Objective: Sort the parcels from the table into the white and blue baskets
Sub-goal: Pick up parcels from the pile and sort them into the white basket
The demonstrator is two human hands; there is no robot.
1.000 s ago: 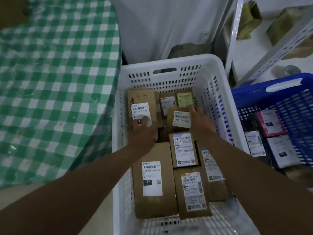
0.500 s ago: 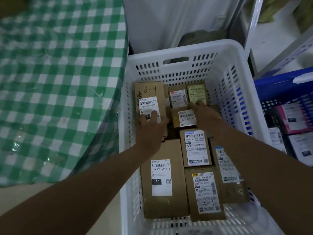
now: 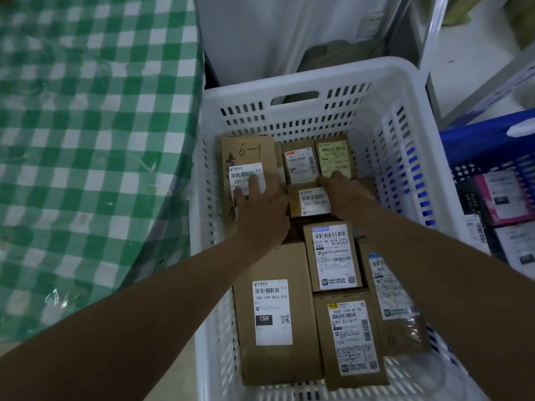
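Note:
The white basket point(image 3: 292, 79) holds several brown cardboard parcels with white labels. My left hand point(image 3: 260, 206) lies flat with spread fingers on the label of the tall parcel marked "6-1" point(image 3: 246, 153) at the basket's far left. My right hand point(image 3: 344, 195) sits on the right end of a small parcel point(image 3: 308, 202) labelled 231-239, with its fingers bent over the far edge. Nearer me lie a large parcel marked 15H point(image 3: 272, 314) and two others point(image 3: 335, 256) point(image 3: 351, 337). The blue basket point(image 3: 477, 137) stands at the right and holds dark and pink parcels point(image 3: 498, 198).
The table with a green checked cloth point(image 3: 86, 140) fills the left side, touching the white basket. A white metal shelf frame point(image 3: 431, 44) rises behind the baskets at the upper right. A white sheet or wall point(image 3: 275, 33) stands behind the white basket.
My left hand has slid farther up over the label of the "6-1" parcel. My right hand stays at the small parcel, its fingers now bent over the edge. The view shifted slightly left.

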